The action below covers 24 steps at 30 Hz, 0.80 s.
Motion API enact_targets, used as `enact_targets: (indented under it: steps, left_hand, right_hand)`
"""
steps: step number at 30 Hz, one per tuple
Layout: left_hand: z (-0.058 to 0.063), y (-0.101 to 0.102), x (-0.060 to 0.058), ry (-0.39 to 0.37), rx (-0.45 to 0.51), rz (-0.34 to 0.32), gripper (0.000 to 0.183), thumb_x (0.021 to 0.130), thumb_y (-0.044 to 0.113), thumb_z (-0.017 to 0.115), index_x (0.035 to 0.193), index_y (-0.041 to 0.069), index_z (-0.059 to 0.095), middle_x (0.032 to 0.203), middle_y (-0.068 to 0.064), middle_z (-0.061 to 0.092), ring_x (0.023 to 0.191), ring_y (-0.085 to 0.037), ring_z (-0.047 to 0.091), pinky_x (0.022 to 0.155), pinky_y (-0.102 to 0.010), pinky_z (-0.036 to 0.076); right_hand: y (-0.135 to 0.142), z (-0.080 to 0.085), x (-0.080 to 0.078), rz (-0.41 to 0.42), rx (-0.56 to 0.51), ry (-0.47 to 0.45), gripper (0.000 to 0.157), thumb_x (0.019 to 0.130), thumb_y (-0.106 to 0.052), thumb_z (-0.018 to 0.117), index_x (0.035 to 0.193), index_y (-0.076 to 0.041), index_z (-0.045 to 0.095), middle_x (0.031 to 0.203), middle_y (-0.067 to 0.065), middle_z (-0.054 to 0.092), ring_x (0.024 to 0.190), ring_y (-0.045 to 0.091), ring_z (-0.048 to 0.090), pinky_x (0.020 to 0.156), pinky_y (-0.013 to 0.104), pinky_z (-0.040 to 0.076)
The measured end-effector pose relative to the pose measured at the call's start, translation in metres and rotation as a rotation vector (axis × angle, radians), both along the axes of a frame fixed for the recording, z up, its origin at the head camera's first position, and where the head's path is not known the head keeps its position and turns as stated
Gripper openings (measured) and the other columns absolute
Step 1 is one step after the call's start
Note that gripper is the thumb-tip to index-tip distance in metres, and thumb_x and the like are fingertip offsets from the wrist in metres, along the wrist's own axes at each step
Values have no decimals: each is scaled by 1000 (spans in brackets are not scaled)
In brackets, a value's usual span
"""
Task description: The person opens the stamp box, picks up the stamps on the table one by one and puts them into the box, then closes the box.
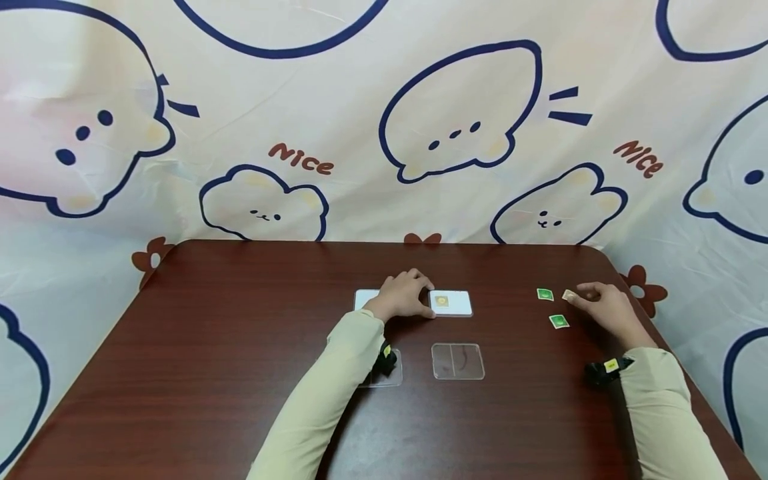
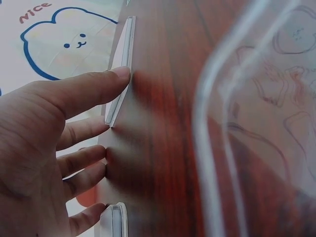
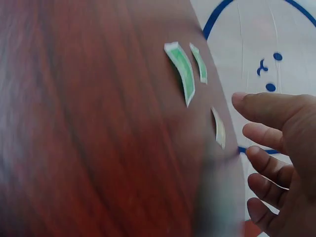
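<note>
Left hand (image 1: 403, 296) fingers grip one white case (image 1: 459, 304) of two, the other partly hidden; right hand (image 1: 609, 312), fingers spread, beside three stickers (image 1: 559, 321)

From where I stand, the person wears long sleeves in a pale cream-beige, plain cloth that looks soft and slightly matte. The left sleeve (image 1: 327, 400) wrinkles here and there and bunches into folds close to the wrist; the right sleeve (image 1: 666, 407) is creased too, most of all near its end. Both leave the left hand (image 1: 405, 295) and the right hand (image 1: 606, 310) uncovered. At each wrist sits a small black device, the left one (image 1: 385, 362) and the right one (image 1: 597, 373), each marked with a bright yellow patch. Their finer details are too small to read.
</note>
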<state>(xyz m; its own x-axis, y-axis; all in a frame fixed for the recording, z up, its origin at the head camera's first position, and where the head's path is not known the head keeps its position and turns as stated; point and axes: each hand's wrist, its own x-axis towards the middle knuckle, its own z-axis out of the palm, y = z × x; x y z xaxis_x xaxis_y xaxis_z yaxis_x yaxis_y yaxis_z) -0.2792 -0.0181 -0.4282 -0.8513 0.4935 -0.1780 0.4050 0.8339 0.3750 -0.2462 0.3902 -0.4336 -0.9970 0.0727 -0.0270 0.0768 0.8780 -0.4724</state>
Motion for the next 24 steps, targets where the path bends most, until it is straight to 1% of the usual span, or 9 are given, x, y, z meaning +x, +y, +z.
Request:
enact_targets:
  steps: [4, 9, 18, 24]
  left_hand:
    - [0, 0, 0, -5, 0, 4, 57, 83, 49, 71, 133, 24, 56, 145, -1, 44, 134, -22, 41, 108, -47, 33]
    - [-1, 0, -1, -3, 7, 1, 57, 83, 49, 71, 133, 24, 56, 144, -2, 44, 134, -23, 42, 108, -47, 33]
    - [-2, -1, -1, -5, 26, -5, 56, 83, 48, 71, 132, 23, 57, 144, -2, 45, 133, -23, 42, 107, -46, 33]
    - [-2, -2, -1, -3, 31, -5, 56, 83, 48, 72, 131, 23, 57, 143, -2, 45, 133, -23, 42, 106, -46, 34]
  right_hand:
    - [10, -7, 1, -7, 16, -24, 63, 94, -41, 59, 126, 12, 52, 118, 37, 54, 101, 47, 54, 83, 59, 45]
    - [15, -12, 3, -14, 7, -34, 63, 93, -41, 60, 127, 12, 50, 118, 36, 52, 100, 46, 53, 85, 59, 44]
    - [14, -13, 1, -31, 5, -39, 64, 92, -43, 62, 127, 10, 52, 114, 34, 54, 95, 42, 54, 78, 53, 45]
    - [12, -13, 2, -28, 2, -35, 59, 92, -42, 60, 126, 6, 54, 109, 30, 56, 89, 37, 55, 71, 45, 45]
